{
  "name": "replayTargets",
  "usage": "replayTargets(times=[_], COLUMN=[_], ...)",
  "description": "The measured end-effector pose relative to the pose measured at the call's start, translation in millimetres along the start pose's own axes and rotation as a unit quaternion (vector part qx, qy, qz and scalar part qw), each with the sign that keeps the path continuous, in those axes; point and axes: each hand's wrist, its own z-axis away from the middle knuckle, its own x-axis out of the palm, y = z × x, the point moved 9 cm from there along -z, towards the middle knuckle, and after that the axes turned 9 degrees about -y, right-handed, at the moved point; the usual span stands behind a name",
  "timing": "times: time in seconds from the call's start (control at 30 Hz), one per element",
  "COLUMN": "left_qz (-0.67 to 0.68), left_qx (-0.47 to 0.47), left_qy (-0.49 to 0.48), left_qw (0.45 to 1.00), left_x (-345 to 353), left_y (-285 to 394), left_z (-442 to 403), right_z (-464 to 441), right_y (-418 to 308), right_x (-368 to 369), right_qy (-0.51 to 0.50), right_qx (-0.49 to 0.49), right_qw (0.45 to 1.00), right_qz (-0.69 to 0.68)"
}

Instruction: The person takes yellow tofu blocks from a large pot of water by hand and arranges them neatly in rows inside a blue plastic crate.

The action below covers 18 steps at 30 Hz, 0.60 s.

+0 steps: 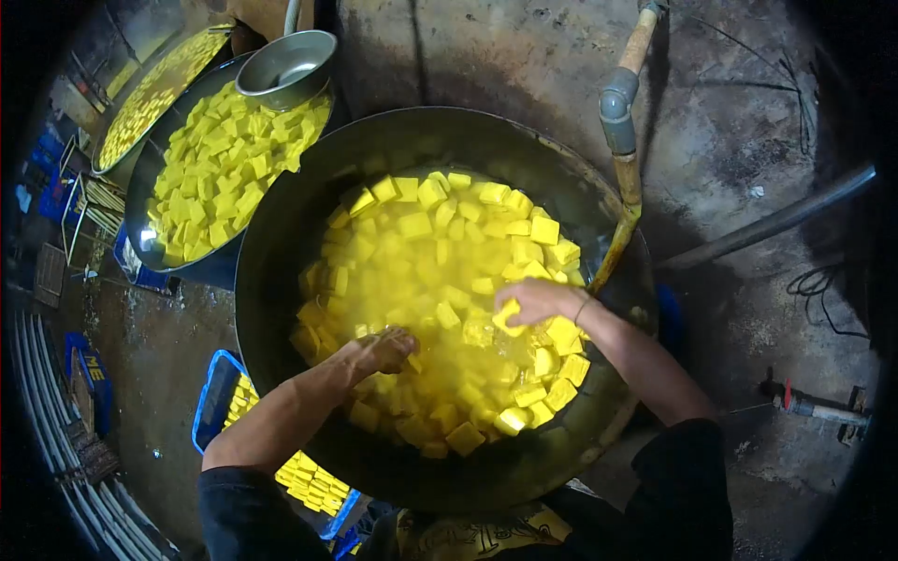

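A large dark round vat (281, 215) holds cloudy yellow liquid with many yellow blocks (415, 225) in it. Low over the liquid, left of the vat's middle, my left hand (385, 351) has its fingers curled down; a bit of yellow shows at the fingertips, and what they hold is too hidden to name. My right hand (535, 303), at the right side of the blocks, grips one yellow block (508, 316) between thumb and fingers. Steam blurs the blocks between the hands.
A second vat (140, 201) of yellow blocks stands at the upper left, with a metal ladle (288, 67) over its edge. A pipe (629, 168) reaches down over the vat's right rim. Blue crates (208, 397) with yellow blocks sit at the lower left.
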Motion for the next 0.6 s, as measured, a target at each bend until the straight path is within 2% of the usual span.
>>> replayTargets(times=[0.03, 0.1, 0.17, 0.2, 0.23, 0.27, 0.3, 0.33, 0.37, 0.4, 0.47, 0.5, 0.53, 0.57, 0.6], left_qz=[0.001, -0.214, -0.239, -0.251, -0.263, -0.237, -0.209, -0.208, -0.202, -0.168, -0.098, -0.083, -0.069, 0.102, 0.102], left_qx=[-0.001, 0.08, 0.073, 0.07, 0.068, 0.124, 0.179, 0.178, 0.104, 0.123, 0.157, 0.169, 0.182, 0.162, 0.162], left_qy=[-0.001, 0.041, 0.062, 0.072, 0.082, 0.181, 0.278, 0.276, 0.074, 0.051, 0.002, 0.044, 0.087, 0.12, 0.124], left_qw=[1.0, 0.973, 0.966, 0.963, 0.959, 0.946, 0.92, 0.921, 0.971, 0.977, 0.983, 0.981, 0.977, 0.974, 0.974], left_x=[-12, -53, -63, -55, -47, -31, -26, -41, -43, -35, -19, -56, -83, -95, -95], left_y=[10, 73, 90, 83, 77, 64, 59, 66, 66, 53, 28, 44, 57, 47, 38], left_z=[2, 12, -1, -12, -22, -44, -47, -46, -61, -67, -78, -60, -44, -37, -32], right_z=[-15, -47, -82, -99, -102, -100, -119, -140, -155, -173, -192, -195, -218, -198, -177], right_y=[9, 18, 21, 8, 1, -4, -8, -1, 12, 25, 52, 61, 89, 91, 93], right_x=[-19, -50, -75, -73, -84, -91, -83, -75, -67, -58, -42, -36, -33, -30, -27], right_qy=[0.035, 0.069, 0.088, 0.086, 0.197, 0.305, 0.303, 0.328, 0.353, 0.354, 0.318, 0.283, 0.285, 0.247, 0.201], right_qx=[-0.009, -0.021, 0.087, 0.084, 0.137, 0.189, 0.187, 0.2, 0.214, 0.213, 0.126, 0.074, 0.019, -0.052, -0.117], right_qw=[0.999, 0.997, 0.992, 0.993, 0.971, 0.933, 0.934, 0.923, 0.91, 0.91, 0.927, 0.935, 0.953, 0.931, 0.865], right_qz=[0.017, 0.034, -0.01, -0.008, -0.001, 0.004, 0.003, -0.017, -0.037, -0.039, -0.153, -0.199, -0.104, -0.264, -0.445])
